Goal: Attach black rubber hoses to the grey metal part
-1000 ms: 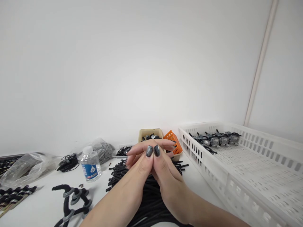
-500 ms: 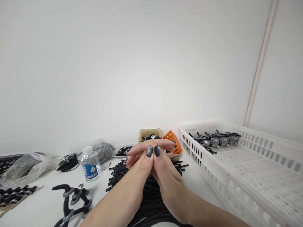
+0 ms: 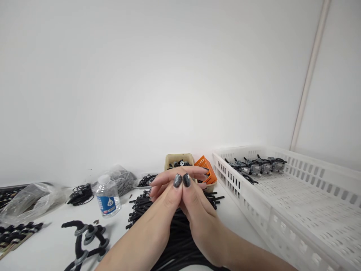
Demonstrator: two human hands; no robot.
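Black tubes (image 3: pixel 179 245), a loose pile, lower centre of frame, below and behind the hands. Left hand (image 3: pixel 160 216) and right hand (image 3: pixel 203 222) folded together, thumbs side by side, fingers bent and overlapping; no object visible in either, space between palms hidden, cannot tell if anything is held. Clear bottle (image 3: pixel 108 197) upright, lower left. Orange basket (image 3: pixel 212 174) tilted, right of beige bin (image 3: pixel 170 157). White crate (image 3: pixel 261 210) fills lower right.
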